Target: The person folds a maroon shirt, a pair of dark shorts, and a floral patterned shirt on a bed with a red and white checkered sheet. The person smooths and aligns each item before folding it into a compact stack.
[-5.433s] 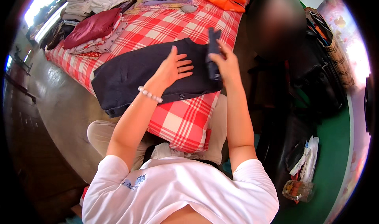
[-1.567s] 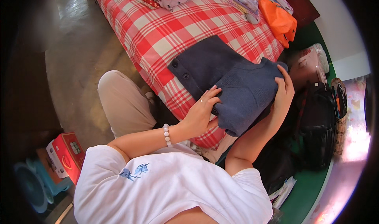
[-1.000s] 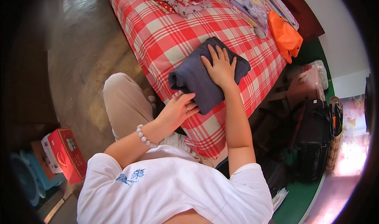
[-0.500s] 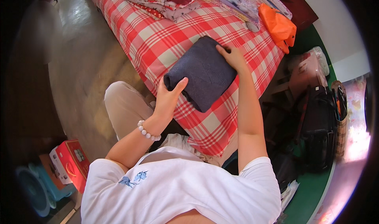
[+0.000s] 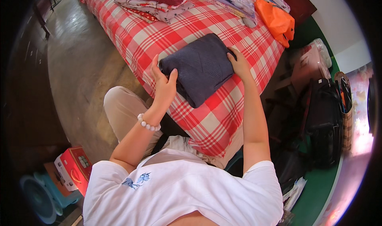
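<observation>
A dark navy folded piece of fabric [image 5: 203, 68], perhaps a garment, lies as a thick bundle on a red and white checked bed cover [image 5: 211, 124]. My left hand [image 5: 164, 86] holds its left edge, the thumb on the near side and the fingers stretched along the outside. At the right end my right hand [image 5: 239, 64] grips the edge, thumb and fingertips against the fabric. The undersides of the bundle and some fingertips are hidden. A pale bead bracelet [image 5: 148, 124] circles my left wrist.
Folded cloths [image 5: 159, 5] are piled at the bed's far side. An orange bag [image 5: 274, 23] lies at the far right corner. Beyond the right edge stand a pink box [image 5: 308, 68] and a black bag [image 5: 324, 118]. A red box [image 5: 76, 166] sits on the left floor.
The bundle has turned slightly and spreads a little wider. My left hand's fingers have straightened along its left edge, and my right hand has slid down to the right end.
</observation>
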A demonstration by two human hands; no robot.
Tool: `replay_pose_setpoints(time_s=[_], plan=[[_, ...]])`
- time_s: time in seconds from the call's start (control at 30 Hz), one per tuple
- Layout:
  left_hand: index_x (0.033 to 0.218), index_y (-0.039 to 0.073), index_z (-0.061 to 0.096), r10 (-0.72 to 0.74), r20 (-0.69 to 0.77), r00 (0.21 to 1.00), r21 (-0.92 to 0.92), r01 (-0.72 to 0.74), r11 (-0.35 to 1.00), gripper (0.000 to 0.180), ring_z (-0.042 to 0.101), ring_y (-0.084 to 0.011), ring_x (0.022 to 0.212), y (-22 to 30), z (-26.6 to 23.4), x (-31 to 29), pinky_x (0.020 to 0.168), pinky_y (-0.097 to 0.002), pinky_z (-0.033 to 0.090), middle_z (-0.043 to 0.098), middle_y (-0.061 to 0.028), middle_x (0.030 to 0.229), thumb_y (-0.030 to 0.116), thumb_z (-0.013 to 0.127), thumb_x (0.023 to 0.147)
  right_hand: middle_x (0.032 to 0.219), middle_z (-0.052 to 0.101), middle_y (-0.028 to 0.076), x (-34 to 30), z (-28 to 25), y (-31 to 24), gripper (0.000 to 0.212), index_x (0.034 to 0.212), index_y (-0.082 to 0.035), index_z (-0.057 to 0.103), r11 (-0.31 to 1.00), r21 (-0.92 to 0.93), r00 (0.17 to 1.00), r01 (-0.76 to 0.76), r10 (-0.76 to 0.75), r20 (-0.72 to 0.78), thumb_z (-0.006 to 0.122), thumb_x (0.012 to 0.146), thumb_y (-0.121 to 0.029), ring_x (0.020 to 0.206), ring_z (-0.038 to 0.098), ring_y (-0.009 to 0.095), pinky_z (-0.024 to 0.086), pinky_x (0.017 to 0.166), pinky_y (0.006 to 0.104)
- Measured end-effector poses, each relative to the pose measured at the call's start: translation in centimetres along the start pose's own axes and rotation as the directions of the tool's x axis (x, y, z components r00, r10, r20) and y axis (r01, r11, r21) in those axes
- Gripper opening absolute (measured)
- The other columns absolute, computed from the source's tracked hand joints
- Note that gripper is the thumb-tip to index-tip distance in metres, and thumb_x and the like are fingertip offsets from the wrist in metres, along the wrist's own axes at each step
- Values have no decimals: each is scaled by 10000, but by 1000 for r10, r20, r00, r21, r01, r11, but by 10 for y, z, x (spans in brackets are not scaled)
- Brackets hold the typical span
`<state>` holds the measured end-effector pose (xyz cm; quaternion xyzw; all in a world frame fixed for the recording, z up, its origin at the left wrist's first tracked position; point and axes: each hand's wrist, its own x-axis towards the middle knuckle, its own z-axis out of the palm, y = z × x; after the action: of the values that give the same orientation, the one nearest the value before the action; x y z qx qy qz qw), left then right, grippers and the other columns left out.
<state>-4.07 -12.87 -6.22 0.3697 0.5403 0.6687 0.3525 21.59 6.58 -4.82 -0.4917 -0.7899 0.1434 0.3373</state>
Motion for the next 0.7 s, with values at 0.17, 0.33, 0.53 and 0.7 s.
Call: replay_pose_setpoints(time_s=[0.17, 0.33, 0.53, 0.7], plan=[[1506, 52, 226, 127, 98, 987, 344, -153, 926, 708, 126, -432, 1444, 22, -4, -20, 1148, -496, 227, 39, -270, 1562, 146, 597, 911, 1313, 545, 164, 0, -15, -38, 421, 1266, -141, 624, 972, -230, 999, -42, 42, -5, 609, 913, -370, 1161, 557, 349, 418, 995, 444], [1492, -14, 243, 423, 270, 865, 755, -462, 465, 861, 61, -462, 1455, 35, 9, -41, 1143, -614, 107, 34, -300, 1571, 402, 655, 861, 1481, 419, 111, -7, -11, -88, 521, 1379, -253, 530, 850, -439, 953, 293, -295, 66, 517, 933, -522, 1400, 318, 351, 213, 1139, 550], [1497, -37, 202, 285, 369, 884, 763, -464, 450, 910, -1, -466, 1463, -17, 22, -54, 1140, -627, 78, 37, -296, 1574, 429, 649, 855, 1597, 229, 83, -13, 29, -70, 739, 1493, -320, 360, 894, -369, 910, 253, -91, 404, 439, 874, -717, 1472, 170, 351, 119, 1180, 542], [1472, -20, 228, 417, 175, 892, 515, -444, 733, 823, 101, -426, 1449, 4, 6, -59, 1169, -536, 110, 119, -278, 1551, 275, 688, 858, 1396, 510, 202, 29, -11, -51, 694, 1399, -51, 477, 945, 56, 903, 323, -326, 281, 581, 899, -522, 1316, 460, 348, 361, 1087, 418]])
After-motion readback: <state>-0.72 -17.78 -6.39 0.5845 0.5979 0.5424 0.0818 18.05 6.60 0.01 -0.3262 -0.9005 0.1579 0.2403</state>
